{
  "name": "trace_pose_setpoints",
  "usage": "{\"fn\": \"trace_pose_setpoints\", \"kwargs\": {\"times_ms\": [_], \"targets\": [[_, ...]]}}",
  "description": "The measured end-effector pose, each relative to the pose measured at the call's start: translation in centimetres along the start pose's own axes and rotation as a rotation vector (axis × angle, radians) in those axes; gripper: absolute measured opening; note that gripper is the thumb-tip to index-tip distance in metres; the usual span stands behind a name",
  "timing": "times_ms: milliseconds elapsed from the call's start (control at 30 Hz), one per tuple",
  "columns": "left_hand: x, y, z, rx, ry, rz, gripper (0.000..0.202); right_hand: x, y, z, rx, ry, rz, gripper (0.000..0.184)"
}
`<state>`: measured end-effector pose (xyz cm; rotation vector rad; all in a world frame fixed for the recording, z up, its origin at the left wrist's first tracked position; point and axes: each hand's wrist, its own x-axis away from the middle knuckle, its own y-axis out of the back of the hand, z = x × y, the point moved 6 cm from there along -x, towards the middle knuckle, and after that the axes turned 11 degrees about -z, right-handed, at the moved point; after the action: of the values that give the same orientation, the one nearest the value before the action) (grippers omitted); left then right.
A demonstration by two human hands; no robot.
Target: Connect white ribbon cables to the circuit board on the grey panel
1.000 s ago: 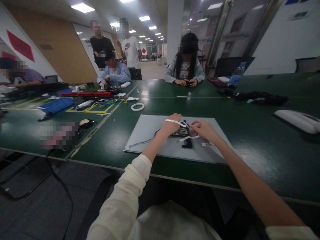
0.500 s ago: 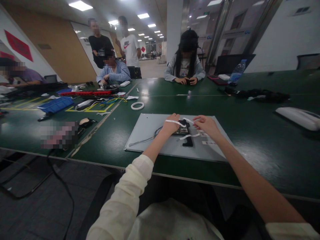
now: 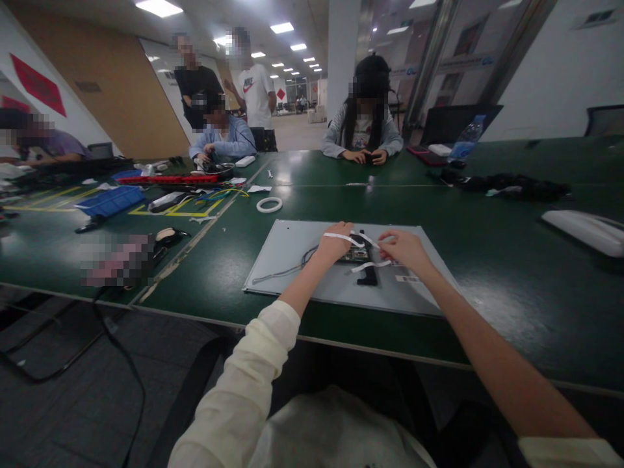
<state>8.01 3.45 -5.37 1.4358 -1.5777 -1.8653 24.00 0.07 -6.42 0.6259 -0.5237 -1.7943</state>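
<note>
A grey flat panel (image 3: 292,260) lies on the green table (image 3: 511,286) in front of me. At its middle sits a small circuit board (image 3: 357,253) with a black part (image 3: 366,278) below it and white flat ribbon cables (image 3: 368,265). My left hand (image 3: 335,242) rests closed on the board's left side, with a white ribbon strip (image 3: 341,236) running over its knuckles. My right hand (image 3: 405,249) pinches the end of a white ribbon cable at the board's right side. A thin grey cable (image 3: 285,273) trails left across the panel.
A white tape roll (image 3: 269,205) lies beyond the panel. To the left are a blue tray (image 3: 110,201), a red strip (image 3: 168,180) and loose wires. A white device (image 3: 585,233) and black clutter (image 3: 507,185) sit at the right. Several people sit or stand across the table.
My right hand shifted slightly along the ribbon near the board and pinches it closer to the left hand. The left hand has stayed in place.
</note>
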Motion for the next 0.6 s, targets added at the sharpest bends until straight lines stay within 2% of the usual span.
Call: {"fn": "trace_pose_setpoints", "kwargs": {"times_ms": [367, 600], "targets": [[0.01, 0.22, 0.05, 0.005, 0.017, -0.002, 0.028, 0.10, 0.16, 0.16, 0.045, 0.020, -0.023, 0.019], [-0.47, -0.66, -0.26, 0.057, -0.132, 0.008, 0.026, 0.16, 0.19, 0.29, 0.090, 0.017, -0.024, 0.022]]}}
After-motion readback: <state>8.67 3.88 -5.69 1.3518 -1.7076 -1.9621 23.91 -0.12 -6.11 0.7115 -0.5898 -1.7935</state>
